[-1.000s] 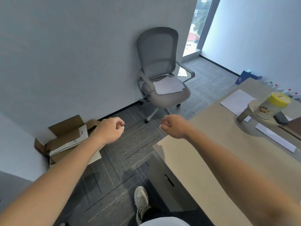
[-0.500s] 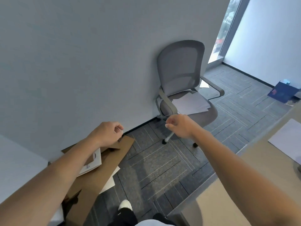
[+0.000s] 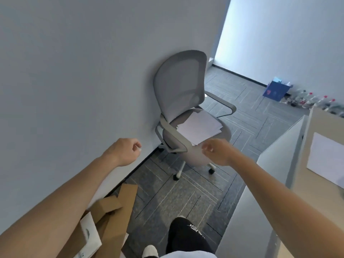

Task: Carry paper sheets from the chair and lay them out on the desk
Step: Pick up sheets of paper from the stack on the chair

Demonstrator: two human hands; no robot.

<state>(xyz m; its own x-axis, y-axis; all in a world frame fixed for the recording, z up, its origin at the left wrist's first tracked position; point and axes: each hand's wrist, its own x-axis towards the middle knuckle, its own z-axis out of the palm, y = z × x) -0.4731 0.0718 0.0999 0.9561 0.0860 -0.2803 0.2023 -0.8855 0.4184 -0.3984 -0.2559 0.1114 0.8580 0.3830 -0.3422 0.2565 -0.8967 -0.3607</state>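
Paper stack (image 3: pixel 200 127) sits on the office chair (image 3: pixel 178 86) seat at 12 o'clock; your left hand (image 3: pixel 126 151) and right hand (image 3: pixel 217 152) are loosely curled, grasping nothing; right is nearest the stack, likely for pickup; desk (image 3: pixel 323 123) at 3 o'clock holds one sheet (image 3: pixel 327 161).

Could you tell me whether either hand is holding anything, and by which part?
Nothing: left hand and right hand are empty; the sheets lie on the chair.

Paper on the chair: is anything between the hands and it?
Nothing visible blocks the right hand from the paper. The near armrest of the chair lies between the left hand and the paper.
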